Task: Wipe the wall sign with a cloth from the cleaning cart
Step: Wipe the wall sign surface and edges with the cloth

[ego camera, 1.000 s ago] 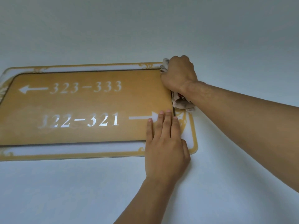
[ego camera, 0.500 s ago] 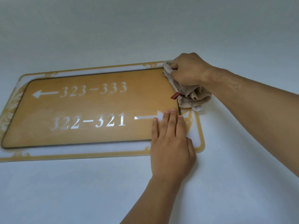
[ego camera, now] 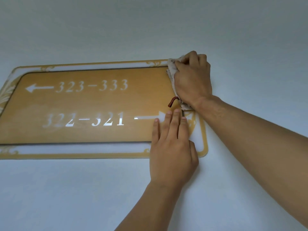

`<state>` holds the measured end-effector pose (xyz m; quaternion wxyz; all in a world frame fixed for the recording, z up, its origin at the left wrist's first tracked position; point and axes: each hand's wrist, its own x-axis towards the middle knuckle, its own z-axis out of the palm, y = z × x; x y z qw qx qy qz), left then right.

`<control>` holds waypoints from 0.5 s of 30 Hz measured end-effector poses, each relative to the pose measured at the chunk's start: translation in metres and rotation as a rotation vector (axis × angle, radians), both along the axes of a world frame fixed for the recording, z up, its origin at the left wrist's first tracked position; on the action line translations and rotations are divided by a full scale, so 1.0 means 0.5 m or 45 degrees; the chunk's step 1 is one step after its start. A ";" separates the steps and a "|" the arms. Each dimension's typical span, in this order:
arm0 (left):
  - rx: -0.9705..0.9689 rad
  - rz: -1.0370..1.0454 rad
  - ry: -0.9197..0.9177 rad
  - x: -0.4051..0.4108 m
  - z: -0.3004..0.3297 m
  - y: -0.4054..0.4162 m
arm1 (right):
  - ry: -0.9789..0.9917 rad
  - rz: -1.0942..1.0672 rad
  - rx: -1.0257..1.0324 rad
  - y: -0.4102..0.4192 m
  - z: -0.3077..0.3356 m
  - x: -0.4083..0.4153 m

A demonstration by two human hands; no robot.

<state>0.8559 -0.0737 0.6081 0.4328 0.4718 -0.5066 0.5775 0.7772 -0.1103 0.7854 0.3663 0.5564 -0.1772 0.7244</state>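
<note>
Slid back down the sign's (ego camera: 86, 104) right edge since earlier: right hand (ego camera: 193, 80), fingers bunched around cloth (ego camera: 171, 67). Left hand (ego camera: 171, 147) pressing flat below, fingers together. Mid-wipe; next, probably sweeping leftward across the face.

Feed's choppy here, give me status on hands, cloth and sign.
Right hand grips cloth at wall sign upper right corner. Left hand flat on lower right corner. Nothing in the way.
</note>
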 end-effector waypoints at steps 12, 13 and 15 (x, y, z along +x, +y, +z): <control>-0.005 -0.019 0.002 -0.006 0.000 -0.005 | 0.228 0.029 0.381 -0.004 0.012 -0.010; 0.006 -0.024 0.005 -0.009 -0.001 -0.004 | 0.220 0.012 0.394 -0.004 0.014 -0.010; 0.058 -0.013 0.009 -0.010 -0.001 0.006 | 0.211 0.000 0.415 0.003 0.017 -0.006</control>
